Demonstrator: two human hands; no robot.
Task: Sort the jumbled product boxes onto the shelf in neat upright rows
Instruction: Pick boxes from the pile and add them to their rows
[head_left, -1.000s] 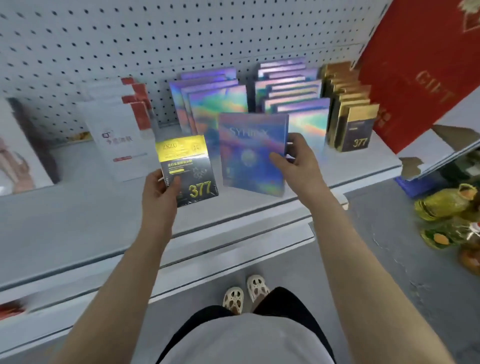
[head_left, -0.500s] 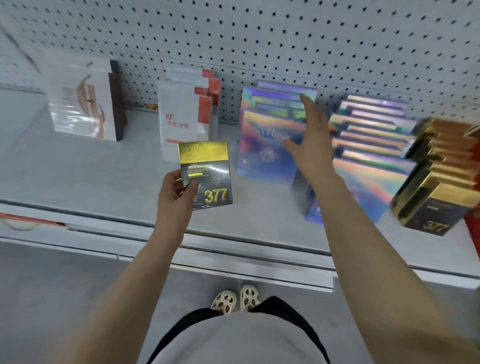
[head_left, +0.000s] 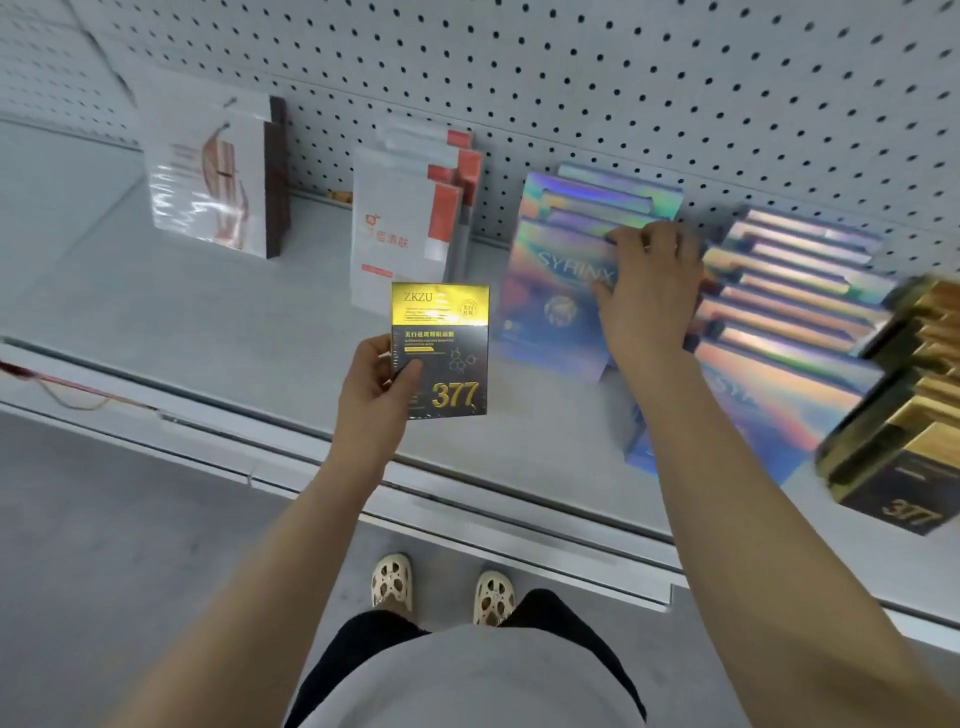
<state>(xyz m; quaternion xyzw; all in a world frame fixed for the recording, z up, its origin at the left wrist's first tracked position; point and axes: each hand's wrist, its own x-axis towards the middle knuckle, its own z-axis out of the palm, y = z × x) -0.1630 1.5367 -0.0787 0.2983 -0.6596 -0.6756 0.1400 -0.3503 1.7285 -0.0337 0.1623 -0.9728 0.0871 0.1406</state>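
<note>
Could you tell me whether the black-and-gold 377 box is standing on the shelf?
No, the left hand holds the 377 box above the shelf.

Black-and-gold 377 box (head_left: 440, 351) held upright; holographic boxes (head_left: 558, 296) stand in rows on shelf (head_left: 208, 332).

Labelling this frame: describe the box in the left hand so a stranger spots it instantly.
Start at the grey shelf under the pegboard. In front of it the left hand grips a black box, alone off the shelf: gold top band, gold 377.
</note>
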